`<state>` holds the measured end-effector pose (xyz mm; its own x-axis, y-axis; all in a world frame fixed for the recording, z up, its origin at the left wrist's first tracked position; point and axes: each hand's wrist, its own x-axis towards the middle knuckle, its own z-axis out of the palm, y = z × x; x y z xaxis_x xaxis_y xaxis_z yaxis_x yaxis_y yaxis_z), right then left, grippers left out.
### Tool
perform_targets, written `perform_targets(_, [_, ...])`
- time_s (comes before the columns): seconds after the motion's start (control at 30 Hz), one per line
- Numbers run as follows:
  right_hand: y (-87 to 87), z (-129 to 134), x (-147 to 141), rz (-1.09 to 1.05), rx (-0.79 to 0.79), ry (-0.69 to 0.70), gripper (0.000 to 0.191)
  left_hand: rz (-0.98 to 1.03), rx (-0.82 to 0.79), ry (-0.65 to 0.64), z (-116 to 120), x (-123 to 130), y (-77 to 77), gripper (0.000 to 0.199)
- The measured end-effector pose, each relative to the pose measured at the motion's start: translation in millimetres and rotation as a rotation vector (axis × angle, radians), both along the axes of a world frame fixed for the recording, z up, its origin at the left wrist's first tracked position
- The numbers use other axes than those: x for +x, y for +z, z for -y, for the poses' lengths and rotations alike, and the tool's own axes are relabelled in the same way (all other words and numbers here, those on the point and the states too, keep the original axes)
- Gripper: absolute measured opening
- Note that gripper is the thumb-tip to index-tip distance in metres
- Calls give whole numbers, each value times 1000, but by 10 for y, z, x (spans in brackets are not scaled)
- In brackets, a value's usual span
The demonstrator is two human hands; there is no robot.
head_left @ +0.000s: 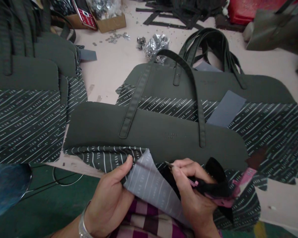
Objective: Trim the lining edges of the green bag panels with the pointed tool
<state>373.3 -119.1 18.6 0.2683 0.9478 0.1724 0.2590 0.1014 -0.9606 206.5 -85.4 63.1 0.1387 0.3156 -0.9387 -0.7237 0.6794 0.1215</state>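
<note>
A dark bag panel (149,125) lies in front of me, with a smooth upper band, one strap handle (136,96) and white-striped fabric below. My left hand (114,191) pinches the striped fabric (101,157) between thumb and fingers. That fabric is folded back, so its grey reverse side (151,185) faces up. My right hand (193,188) grips a pair of scissors (228,195) with pink and black handles, partly wrapped in black. Their pointed tip sits close to the lower edge of the smooth band. Fingers hide most of the blades.
More striped panels with handles are piled at left (24,122) and behind at right (270,125). Grey patches (227,109) stick out between panels. A plastic bag of small metal parts (156,46), a cardboard box (111,23), a phone (85,15) and black strips (173,16) lie farther back.
</note>
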Motion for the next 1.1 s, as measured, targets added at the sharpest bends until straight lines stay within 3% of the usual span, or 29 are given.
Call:
perform_targets(0.13, [14,15,53,-79,-18,-106,29,-24,4,7,-7,-17,8,31])
perform_targets(0.3, [-22,22,48,-23,-42,-26,29,1,34,-10,5,-29,-37,30])
perform_targets(0.8, [-53,-24,7,154,-36,34,29,31,67,-15,35,-61,-49,26])
perform_targets(0.97, [-75,-4,37,203,-27,62,26,41,148,-83,90,-41,-139,24])
perform_targets(1.1, [-125,-95,-25,60,42,-49,26,53,297,-148,193,-82,-203,42])
